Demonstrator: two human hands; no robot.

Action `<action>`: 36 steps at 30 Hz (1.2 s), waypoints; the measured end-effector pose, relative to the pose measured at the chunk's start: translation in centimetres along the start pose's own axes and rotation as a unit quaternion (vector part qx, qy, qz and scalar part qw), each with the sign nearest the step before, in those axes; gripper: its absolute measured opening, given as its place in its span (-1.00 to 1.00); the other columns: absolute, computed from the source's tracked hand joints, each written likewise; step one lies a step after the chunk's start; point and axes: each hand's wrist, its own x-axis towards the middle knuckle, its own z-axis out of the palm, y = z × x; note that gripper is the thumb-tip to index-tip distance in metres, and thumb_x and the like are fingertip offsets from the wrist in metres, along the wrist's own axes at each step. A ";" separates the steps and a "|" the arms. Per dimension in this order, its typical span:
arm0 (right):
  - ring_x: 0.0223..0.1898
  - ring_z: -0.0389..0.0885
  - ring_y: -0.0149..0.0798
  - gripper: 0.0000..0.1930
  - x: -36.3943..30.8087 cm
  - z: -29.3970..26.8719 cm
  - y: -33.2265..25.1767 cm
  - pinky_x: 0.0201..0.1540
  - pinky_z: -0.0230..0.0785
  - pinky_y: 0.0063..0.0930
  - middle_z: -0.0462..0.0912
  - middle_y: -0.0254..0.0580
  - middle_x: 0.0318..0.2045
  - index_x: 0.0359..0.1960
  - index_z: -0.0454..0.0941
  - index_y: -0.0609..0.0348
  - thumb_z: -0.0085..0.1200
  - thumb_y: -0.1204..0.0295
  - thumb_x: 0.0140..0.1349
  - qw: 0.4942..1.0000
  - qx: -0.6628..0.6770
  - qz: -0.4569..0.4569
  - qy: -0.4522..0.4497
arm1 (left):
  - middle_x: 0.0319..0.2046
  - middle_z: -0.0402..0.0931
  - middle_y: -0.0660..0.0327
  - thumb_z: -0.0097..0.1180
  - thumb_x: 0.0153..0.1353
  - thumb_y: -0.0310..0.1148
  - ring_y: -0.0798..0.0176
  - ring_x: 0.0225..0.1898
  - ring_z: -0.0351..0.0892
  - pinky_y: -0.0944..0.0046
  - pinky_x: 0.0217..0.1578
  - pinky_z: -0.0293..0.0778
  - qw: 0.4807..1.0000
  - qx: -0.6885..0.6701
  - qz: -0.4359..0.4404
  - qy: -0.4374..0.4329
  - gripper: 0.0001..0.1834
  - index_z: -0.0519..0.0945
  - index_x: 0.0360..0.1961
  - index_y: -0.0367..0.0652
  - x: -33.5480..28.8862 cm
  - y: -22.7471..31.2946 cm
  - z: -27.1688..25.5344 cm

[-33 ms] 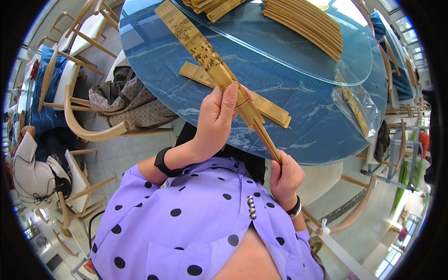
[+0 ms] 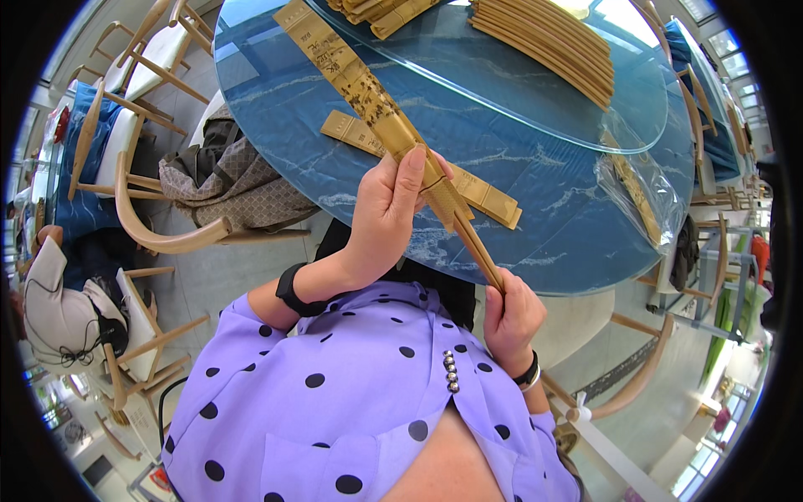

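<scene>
A long gold paper chopstick sleeve point(image 2: 343, 71) with dark printed decoration slants across the front of the table. My left hand point(image 2: 385, 209) is closed around its lower part, thumb pressed on top. Brown chopsticks point(image 2: 478, 255) stick out of the sleeve's near end. Their tips are pinched in my right hand point(image 2: 512, 318), lower and to the right, near the table's edge. Beneath the held sleeve, another gold sleeve point(image 2: 489, 202) lies flat on the blue marbled table point(image 2: 552, 251), its middle hidden by my left hand and the held sleeve.
On the glass turntable point(image 2: 502, 109) sit a neat row of brown chopsticks point(image 2: 544, 50) and a pile of gold sleeves point(image 2: 389, 17). A clear plastic bag point(image 2: 615, 180) with a gold strip lies at the right. A patterned bag point(image 2: 242, 180) rests on a wooden chair point(image 2: 134, 222) at left.
The far end of the held sleeve and my left hand have shifted very slightly left. My right hand keeps its place and grip.
</scene>
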 end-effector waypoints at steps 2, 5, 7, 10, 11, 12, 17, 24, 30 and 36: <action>-0.51 0.61 -0.10 -0.79 0.0 -0.2 0.1 -0.47 0.44 -0.32 0.64 -0.10 -0.42 -0.06 0.58 0.33 0.16 0.44 0.39 1.000 -0.005 0.000 -0.012 | -0.46 0.39 0.42 -0.26 0.65 -0.13 0.61 -0.52 0.13 0.49 -0.50 0.12 1.000 -0.015 -0.012 -0.023 -0.57 0.56 -0.15 -0.22 0.1 0.0 -0.9; -0.51 0.62 -0.09 -0.79 -0.2 -0.5 0.1 -0.46 0.45 -0.32 0.65 -0.10 -0.41 -0.06 0.58 0.33 0.17 0.45 0.39 1.000 -0.009 0.001 -0.025 | -0.47 0.37 0.43 -0.26 0.65 -0.13 0.61 -0.51 0.13 0.50 -0.49 0.11 1.000 -0.012 -0.008 -0.014 -0.57 0.56 -0.16 -0.21 0.1 0.1 -0.7; -0.51 0.62 -0.09 -0.79 -0.2 -0.5 0.1 -0.46 0.45 -0.31 0.65 -0.10 -0.41 -0.06 0.58 0.33 0.17 0.45 0.38 1.000 -0.006 0.002 -0.026 | -0.49 0.33 0.44 -0.25 0.65 -0.13 0.62 -0.52 0.10 0.50 -0.50 0.09 1.000 0.003 -0.005 -0.002 -0.58 0.56 -0.16 -0.20 -0.1 0.0 -0.2; -0.51 0.61 -0.09 -0.79 0.0 -0.1 0.0 -0.46 0.44 -0.31 0.64 -0.10 -0.41 -0.05 0.58 0.32 0.18 0.46 0.37 1.000 0.002 0.003 -0.017 | -0.52 0.28 0.47 -0.25 0.65 -0.13 0.62 -0.54 0.06 0.50 -0.52 0.04 1.000 0.024 -0.012 -0.003 -0.58 0.57 -0.16 -0.19 -0.4 -0.5 0.1; -0.51 0.61 -0.09 -0.79 0.1 0.0 -0.1 -0.46 0.44 -0.31 0.64 -0.10 -0.42 -0.06 0.58 0.31 0.19 0.46 0.37 1.000 0.004 0.003 -0.016 | -0.53 0.27 0.48 -0.24 0.65 -0.13 0.62 -0.54 0.05 0.50 -0.52 0.03 1.000 0.025 -0.015 -0.007 -0.58 0.57 -0.15 -0.19 -0.5 -0.7 0.0; -0.51 0.61 -0.09 -0.79 0.2 0.1 -0.1 -0.46 0.44 -0.31 0.64 -0.10 -0.42 -0.06 0.58 0.31 0.19 0.46 0.37 1.000 0.006 0.003 -0.014 | -0.54 0.26 0.49 -0.24 0.65 -0.13 0.62 -0.55 0.04 0.50 -0.53 0.02 0.999 0.027 -0.019 -0.011 -0.58 0.57 -0.15 -0.19 -0.6 -0.8 -0.2; -0.51 0.61 -0.10 -0.79 0.4 0.1 0.0 -0.47 0.44 -0.32 0.63 -0.11 -0.44 -0.06 0.58 0.30 0.20 0.44 0.37 1.000 -0.001 0.003 -0.020 | -0.53 0.30 0.48 -0.22 0.64 -0.13 0.63 -0.56 0.02 0.51 -0.54 0.01 1.000 0.000 -0.010 0.015 -0.59 0.58 -0.14 -0.19 0.5 0.0 -1.1; -0.52 0.60 -0.12 -0.80 0.8 0.4 -0.2 -0.48 0.43 -0.32 0.62 -0.12 -0.44 -0.08 0.57 0.30 0.20 0.43 0.37 1.000 0.006 0.009 -0.023 | -0.50 0.33 0.45 -0.23 0.65 -0.17 0.60 -0.53 0.07 0.48 -0.52 0.07 0.999 0.047 -0.014 0.011 -0.61 0.57 -0.16 -0.18 -0.8 -1.0 0.1; -0.53 0.60 -0.12 -0.80 1.0 -0.1 -0.1 -0.48 0.43 -0.32 0.62 -0.12 -0.44 -0.08 0.57 0.30 0.18 0.43 0.39 1.000 0.003 0.003 -0.023 | -0.51 0.32 0.46 -0.27 0.65 -0.11 0.60 -0.52 0.10 0.49 -0.51 0.08 1.000 -0.003 -0.022 0.007 -0.56 0.57 -0.17 -0.18 0.2 -0.1 -0.9; -0.52 0.60 -0.09 -0.79 0.7 0.3 -0.1 -0.48 0.43 -0.31 0.62 -0.10 -0.44 -0.08 0.56 0.33 0.19 0.43 0.38 1.000 0.010 0.007 -0.022 | -0.51 0.33 0.45 -0.26 0.65 -0.09 0.58 -0.52 0.09 0.48 -0.50 0.09 0.999 0.034 -0.023 0.017 -0.55 0.58 -0.17 -0.19 -0.6 -0.9 0.0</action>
